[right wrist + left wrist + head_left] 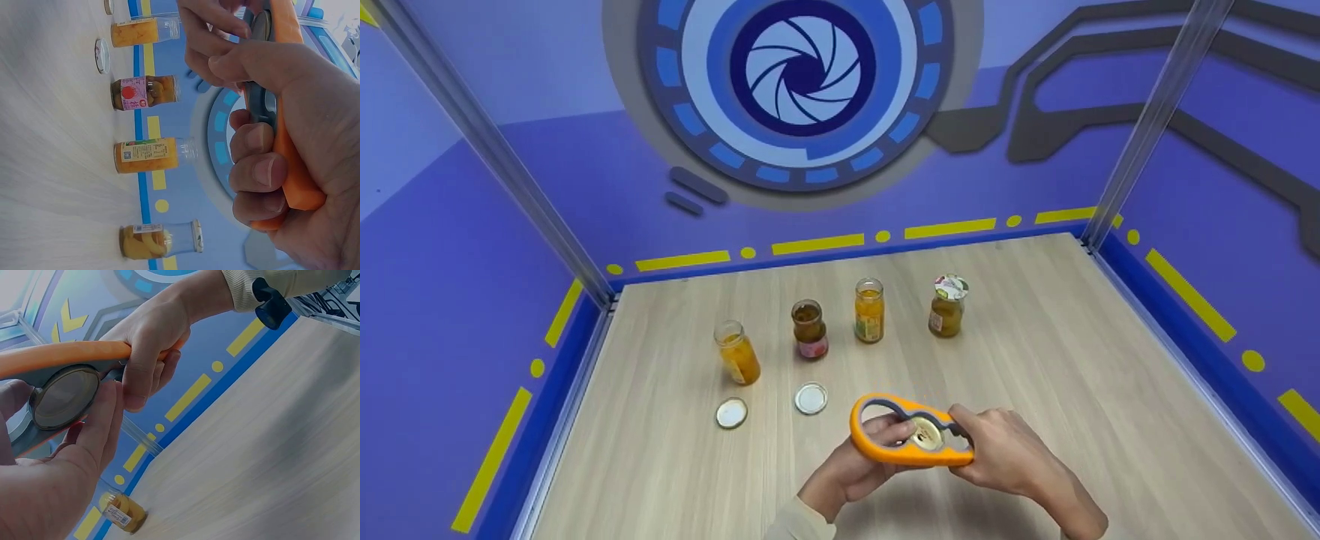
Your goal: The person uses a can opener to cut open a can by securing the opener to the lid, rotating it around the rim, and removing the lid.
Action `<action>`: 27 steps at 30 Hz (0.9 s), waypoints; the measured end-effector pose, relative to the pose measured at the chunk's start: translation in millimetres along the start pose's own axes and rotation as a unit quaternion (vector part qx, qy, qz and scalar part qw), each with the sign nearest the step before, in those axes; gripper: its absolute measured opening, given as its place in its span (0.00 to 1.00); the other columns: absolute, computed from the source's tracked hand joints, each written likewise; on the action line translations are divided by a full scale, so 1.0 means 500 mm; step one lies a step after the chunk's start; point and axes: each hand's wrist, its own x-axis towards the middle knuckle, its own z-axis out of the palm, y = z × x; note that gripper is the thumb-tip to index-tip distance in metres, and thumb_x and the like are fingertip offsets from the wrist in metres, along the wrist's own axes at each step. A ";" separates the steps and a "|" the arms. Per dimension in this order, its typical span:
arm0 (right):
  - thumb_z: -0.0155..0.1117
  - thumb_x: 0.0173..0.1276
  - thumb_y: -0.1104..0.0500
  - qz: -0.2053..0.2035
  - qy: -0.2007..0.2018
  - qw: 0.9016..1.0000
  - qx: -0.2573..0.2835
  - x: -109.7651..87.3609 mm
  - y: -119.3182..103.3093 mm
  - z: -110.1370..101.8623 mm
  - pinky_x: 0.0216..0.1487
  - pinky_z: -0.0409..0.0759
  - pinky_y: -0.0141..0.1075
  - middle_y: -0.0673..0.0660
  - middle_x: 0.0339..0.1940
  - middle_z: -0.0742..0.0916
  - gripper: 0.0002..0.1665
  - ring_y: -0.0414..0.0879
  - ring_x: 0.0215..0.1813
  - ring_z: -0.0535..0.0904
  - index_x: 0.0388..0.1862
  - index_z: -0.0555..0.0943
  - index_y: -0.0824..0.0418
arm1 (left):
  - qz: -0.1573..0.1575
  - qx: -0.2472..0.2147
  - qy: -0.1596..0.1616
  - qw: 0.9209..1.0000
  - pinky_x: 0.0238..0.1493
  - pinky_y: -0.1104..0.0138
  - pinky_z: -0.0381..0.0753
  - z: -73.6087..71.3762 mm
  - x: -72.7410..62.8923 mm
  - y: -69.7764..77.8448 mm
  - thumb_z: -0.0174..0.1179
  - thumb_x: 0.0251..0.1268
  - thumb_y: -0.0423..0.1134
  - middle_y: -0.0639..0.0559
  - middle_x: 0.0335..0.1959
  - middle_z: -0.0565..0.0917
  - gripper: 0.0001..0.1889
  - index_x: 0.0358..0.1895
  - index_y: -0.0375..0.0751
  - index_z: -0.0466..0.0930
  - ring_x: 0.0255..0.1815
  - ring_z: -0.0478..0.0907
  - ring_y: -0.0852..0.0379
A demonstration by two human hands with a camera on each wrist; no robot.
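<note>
Opener [911, 454], one, orange: held above the surface [660, 465], well forward of its back edge, the right hand [1009, 454] wrapped round one end, seemingly for leverage, the left hand [864, 463] pinching a lid [928, 435] inside it, apparently to keep it seated. Jars, four, ranged toward the back edge, probably to leave working room: three uncapped [738, 360] [810, 330] [869, 311], the rightmost capped [946, 311]. Loose lids [811, 399] [731, 413], two: before the two leftmost jars, likely to match them.

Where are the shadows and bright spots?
Head view: a soft shadow on the table below the left hand and right hand; left wrist view: white glare at upper left, a wide shadow across the table; right wrist view: bright upper right corner.
</note>
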 end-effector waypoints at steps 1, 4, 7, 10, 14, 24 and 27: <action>0.80 0.50 0.55 -0.003 0.002 1.000 -0.002 0.000 0.000 0.001 0.20 0.54 0.28 0.36 0.18 0.63 0.23 0.30 0.20 0.56 0.35 0.72 0.48 | 0.000 0.000 0.000 1.000 0.59 0.63 0.80 0.001 0.000 -0.001 0.57 0.76 0.45 0.46 0.55 0.83 0.25 0.66 0.31 0.71 0.53 0.81 0.55; 0.80 0.49 0.56 -0.008 0.006 1.000 -0.005 0.000 -0.001 0.003 0.21 0.54 0.28 0.36 0.18 0.64 0.24 0.31 0.20 0.57 0.34 0.71 0.48 | 0.001 -0.002 0.003 1.000 0.59 0.63 0.81 0.002 -0.002 -0.003 0.58 0.75 0.44 0.46 0.55 0.82 0.25 0.66 0.31 0.71 0.53 0.81 0.56; 0.80 0.49 0.55 -0.007 0.004 1.000 -0.006 0.001 -0.001 0.005 0.21 0.56 0.28 0.36 0.18 0.64 0.24 0.31 0.20 0.58 0.34 0.71 0.48 | -0.004 -0.004 0.008 1.000 0.58 0.64 0.81 0.001 -0.003 -0.004 0.59 0.74 0.44 0.46 0.55 0.82 0.25 0.66 0.31 0.70 0.53 0.81 0.56; 0.80 0.50 0.54 -0.001 -0.006 1.000 -0.003 0.002 -0.002 0.006 0.20 0.57 0.29 0.36 0.18 0.65 0.23 0.31 0.20 0.58 0.35 0.72 0.48 | -0.010 -0.008 0.012 1.000 0.59 0.65 0.80 0.001 -0.004 -0.004 0.59 0.75 0.43 0.46 0.56 0.82 0.25 0.67 0.31 0.70 0.53 0.81 0.56; 0.79 0.51 0.54 0.006 -0.015 1.000 0.001 0.002 -0.003 0.007 0.20 0.58 0.28 0.36 0.18 0.66 0.22 0.31 0.20 0.59 0.36 0.73 0.48 | -0.013 -0.015 0.017 1.000 0.58 0.66 0.80 0.002 -0.002 -0.006 0.58 0.75 0.41 0.46 0.56 0.82 0.23 0.65 0.31 0.71 0.52 0.80 0.56; 0.79 0.52 0.54 0.001 -0.013 1.000 0.002 -0.001 -0.001 0.012 0.20 0.60 0.28 0.36 0.18 0.68 0.21 0.30 0.20 0.60 0.39 0.76 0.48 | -0.017 -0.006 0.013 1.000 0.56 0.67 0.82 0.000 0.002 -0.012 0.56 0.72 0.39 0.43 0.58 0.83 0.24 0.66 0.28 0.71 0.53 0.81 0.56; 0.79 0.52 0.54 0.003 -0.016 1.000 0.007 -0.002 -0.001 0.012 0.21 0.61 0.28 0.36 0.18 0.68 0.21 0.30 0.20 0.60 0.40 0.76 0.48 | -0.014 -0.003 0.006 1.000 0.56 0.67 0.82 -0.001 0.001 -0.015 0.53 0.72 0.37 0.42 0.59 0.84 0.24 0.66 0.27 0.72 0.53 0.81 0.56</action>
